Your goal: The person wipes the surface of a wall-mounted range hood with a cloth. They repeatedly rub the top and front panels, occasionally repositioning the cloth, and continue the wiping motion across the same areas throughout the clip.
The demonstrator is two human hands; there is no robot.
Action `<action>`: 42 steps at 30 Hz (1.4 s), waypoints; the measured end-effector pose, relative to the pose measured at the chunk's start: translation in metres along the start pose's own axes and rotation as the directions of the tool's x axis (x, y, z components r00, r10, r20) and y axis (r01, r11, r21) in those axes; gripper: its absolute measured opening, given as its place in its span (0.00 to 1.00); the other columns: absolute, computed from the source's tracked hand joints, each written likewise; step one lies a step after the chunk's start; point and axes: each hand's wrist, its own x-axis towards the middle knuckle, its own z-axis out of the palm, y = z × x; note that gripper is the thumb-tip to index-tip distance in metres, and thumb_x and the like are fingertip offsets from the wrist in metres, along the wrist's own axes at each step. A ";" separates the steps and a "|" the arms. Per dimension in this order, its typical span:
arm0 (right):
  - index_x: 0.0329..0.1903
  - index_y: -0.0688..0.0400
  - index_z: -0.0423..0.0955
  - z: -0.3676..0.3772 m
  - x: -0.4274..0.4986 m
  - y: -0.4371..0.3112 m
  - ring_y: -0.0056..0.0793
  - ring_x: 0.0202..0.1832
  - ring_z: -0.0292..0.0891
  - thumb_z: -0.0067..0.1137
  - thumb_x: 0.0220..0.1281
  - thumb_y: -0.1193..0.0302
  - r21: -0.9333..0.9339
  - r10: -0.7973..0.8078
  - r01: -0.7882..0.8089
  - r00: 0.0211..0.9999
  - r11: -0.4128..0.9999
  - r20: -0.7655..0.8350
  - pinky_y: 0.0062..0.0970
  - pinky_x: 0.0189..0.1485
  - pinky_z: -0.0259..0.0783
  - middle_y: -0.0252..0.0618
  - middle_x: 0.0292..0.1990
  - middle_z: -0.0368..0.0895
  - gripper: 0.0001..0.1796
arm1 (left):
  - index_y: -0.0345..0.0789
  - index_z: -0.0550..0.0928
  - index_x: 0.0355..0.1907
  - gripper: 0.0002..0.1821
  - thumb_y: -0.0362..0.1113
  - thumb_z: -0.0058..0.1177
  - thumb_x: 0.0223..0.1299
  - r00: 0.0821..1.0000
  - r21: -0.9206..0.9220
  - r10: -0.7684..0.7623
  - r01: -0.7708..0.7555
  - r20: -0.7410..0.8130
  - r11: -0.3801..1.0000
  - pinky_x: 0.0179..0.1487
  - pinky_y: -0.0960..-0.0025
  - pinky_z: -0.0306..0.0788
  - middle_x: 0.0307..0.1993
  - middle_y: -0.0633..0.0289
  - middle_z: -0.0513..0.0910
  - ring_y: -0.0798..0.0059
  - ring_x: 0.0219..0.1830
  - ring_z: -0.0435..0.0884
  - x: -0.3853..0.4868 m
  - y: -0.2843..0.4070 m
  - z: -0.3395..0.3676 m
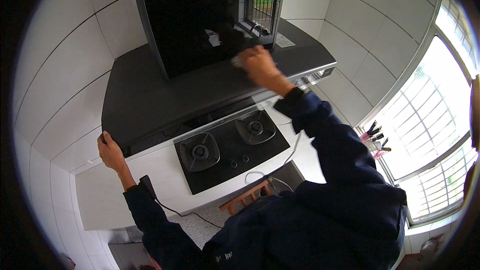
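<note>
A black range hood (180,90) with a glossy upright panel (187,26) is mounted over the counter in front of me. My left hand (111,152) grips the hood's left front corner, thumb on top. Over the right part of the hood's top, close to the foot of the panel, is my right hand (260,65), blurred. A small pale thing, perhaps a cloth (237,62), shows under its fingers; most of it is hidden. Below the hood, a black two-burner gas hob (225,172) is set into the white countertop (157,176).
A wooden chair or stool (245,198) stands below the counter's front edge. Knives in a pink holder (369,137) are by the barred window (423,120) at right. A white cable (296,144) hangs near the hob. Tiled walls (71,63) flank the hood.
</note>
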 end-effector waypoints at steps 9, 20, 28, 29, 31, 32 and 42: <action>0.42 0.49 0.83 0.003 -0.011 0.014 0.30 0.49 0.72 0.59 0.57 0.60 -0.115 0.286 -0.275 0.954 0.955 0.094 0.33 0.50 0.58 0.31 0.39 0.81 0.13 | 0.38 0.80 0.55 0.29 0.60 0.40 0.69 1.000 -0.016 -0.016 0.015 -0.022 1.000 0.55 0.53 0.72 0.51 0.55 0.83 0.52 0.54 0.80 0.003 -0.003 0.004; 0.48 0.53 0.82 -0.106 0.025 -0.170 0.37 0.50 0.65 0.63 0.51 0.65 0.551 0.198 0.089 0.876 0.830 -0.439 0.37 0.53 0.61 0.38 0.49 0.75 0.19 | 0.37 0.82 0.54 0.32 0.62 0.38 0.68 1.000 0.059 0.006 -0.005 -0.019 0.998 0.55 0.51 0.71 0.51 0.51 0.83 0.46 0.52 0.79 0.010 -0.008 0.004; 0.55 0.54 0.79 -0.023 -0.078 -0.067 0.38 0.56 0.64 0.62 0.54 0.73 0.604 0.253 0.186 0.785 0.775 -0.565 0.36 0.52 0.63 0.39 0.56 0.72 0.23 | 0.39 0.82 0.56 0.32 0.61 0.35 0.71 1.000 0.060 0.003 -0.004 0.021 0.998 0.57 0.55 0.73 0.53 0.54 0.83 0.51 0.52 0.81 0.010 -0.009 -0.002; 0.57 0.54 0.78 -0.012 -0.091 -0.049 0.39 0.58 0.64 0.61 0.54 0.74 0.612 0.285 0.163 0.773 0.774 -0.567 0.37 0.52 0.63 0.39 0.57 0.72 0.24 | 0.38 0.82 0.54 0.32 0.61 0.35 0.71 1.000 0.070 0.028 -0.028 -0.006 0.997 0.54 0.56 0.75 0.51 0.53 0.84 0.51 0.50 0.82 0.010 -0.009 -0.002; 0.59 0.53 0.76 0.013 -0.116 -0.010 0.40 0.61 0.65 0.61 0.53 0.74 0.563 0.291 0.138 0.742 0.815 -0.604 0.39 0.54 0.64 0.39 0.60 0.71 0.26 | 0.37 0.82 0.55 0.32 0.60 0.35 0.71 0.999 0.060 0.032 -0.032 0.008 0.998 0.57 0.56 0.73 0.53 0.52 0.83 0.51 0.52 0.81 0.012 -0.011 -0.003; 0.59 0.53 0.76 0.025 -0.129 0.006 0.41 0.62 0.66 0.62 0.52 0.74 0.539 0.295 0.101 0.745 0.836 -0.599 0.40 0.55 0.64 0.38 0.61 0.70 0.27 | 0.37 0.82 0.56 0.31 0.60 0.36 0.71 1.000 0.040 0.020 -0.021 0.019 0.999 0.59 0.55 0.72 0.54 0.52 0.82 0.51 0.54 0.80 0.013 -0.011 -0.003; 0.60 0.51 0.76 0.123 -0.209 0.156 0.37 0.58 0.69 0.65 0.46 0.78 0.435 0.464 -0.268 0.765 0.860 -0.446 0.38 0.53 0.66 0.34 0.58 0.75 0.33 | 0.33 0.83 0.53 0.31 0.58 0.39 0.70 1.000 0.021 -0.007 0.007 -0.013 1.000 0.57 0.57 0.72 0.52 0.49 0.83 0.48 0.52 0.81 0.021 -0.022 0.001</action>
